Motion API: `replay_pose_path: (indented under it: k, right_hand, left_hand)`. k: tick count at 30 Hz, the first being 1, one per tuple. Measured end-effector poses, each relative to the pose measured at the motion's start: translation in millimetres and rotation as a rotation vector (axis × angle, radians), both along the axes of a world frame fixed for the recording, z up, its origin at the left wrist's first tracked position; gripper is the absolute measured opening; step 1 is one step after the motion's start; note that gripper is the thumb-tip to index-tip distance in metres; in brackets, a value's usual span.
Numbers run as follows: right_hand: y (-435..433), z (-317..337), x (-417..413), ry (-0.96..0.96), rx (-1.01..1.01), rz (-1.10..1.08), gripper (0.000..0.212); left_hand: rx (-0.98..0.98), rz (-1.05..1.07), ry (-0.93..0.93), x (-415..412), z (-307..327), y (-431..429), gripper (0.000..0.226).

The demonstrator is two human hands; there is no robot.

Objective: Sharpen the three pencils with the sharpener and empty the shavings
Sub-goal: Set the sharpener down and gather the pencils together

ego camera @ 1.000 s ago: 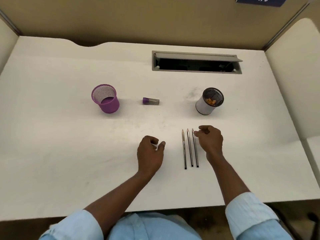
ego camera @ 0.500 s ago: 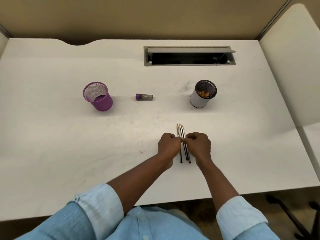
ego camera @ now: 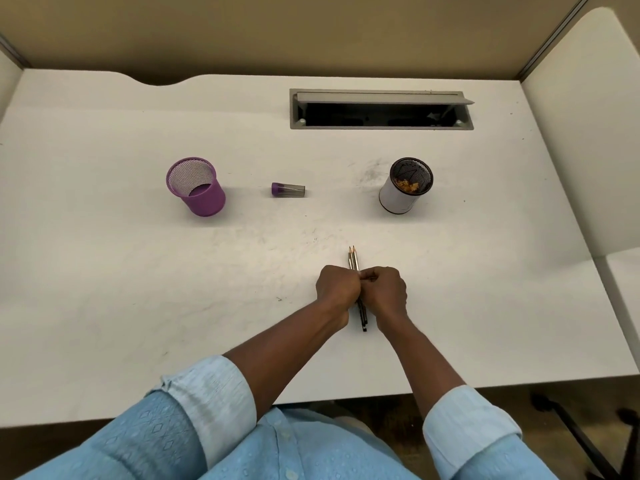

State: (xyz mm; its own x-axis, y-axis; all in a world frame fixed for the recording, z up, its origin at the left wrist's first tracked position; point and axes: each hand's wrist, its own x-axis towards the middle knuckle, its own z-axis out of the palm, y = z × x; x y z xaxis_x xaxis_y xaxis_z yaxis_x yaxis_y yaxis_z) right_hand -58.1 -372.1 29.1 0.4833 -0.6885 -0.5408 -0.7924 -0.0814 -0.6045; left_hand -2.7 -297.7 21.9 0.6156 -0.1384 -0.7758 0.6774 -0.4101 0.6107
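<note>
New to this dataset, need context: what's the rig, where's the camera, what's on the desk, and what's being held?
There is no robot here. A person works with bare hands, and the camera sits on their head looking forward and down, so the arms enter from the bottom. Every picture is that one view.

On the white desk a purple mesh cup stands on the left. A white cup on the right holds what look like orange-brown shavings. A small purple-capped sharpener lies on its side between them. Behind them is an open cable slot.

The left hand and right hand meet, fingers curled round the pencils. The pencils are bunched together, tips pointing away from the person.
</note>
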Motion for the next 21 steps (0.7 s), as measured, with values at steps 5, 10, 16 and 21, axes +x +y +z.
replay_pose_path:
  k: [5, 10, 16, 21]
  right_hand:
    - [-3.2, -0.9, -2.1, -0.021, -0.024, 0.028, 0.018]
    - [-4.8, 0.5, -2.9, -0.097, 0.051, 0.042, 0.018]
    - [0.2, 12.5, 12.8, -0.3, 0.168, 0.115, 0.018]
    - [12.0, 46.2, 53.6, -0.461, 0.138, 0.277, 0.02]
  left_hand:
    - [0.039, -0.007, -0.079, -3.6, -4.3, 3.0, 0.011]
    - [0.058, 0.064, -0.122, 0.1, -4.4, 10.5, 0.012]
    - [0.052, 0.037, -0.384, 20.3, 12.8, 40.2, 0.016]
    - [0.116, 0.018, -0.622, 53.1, 55.0, 68.3, 0.024]
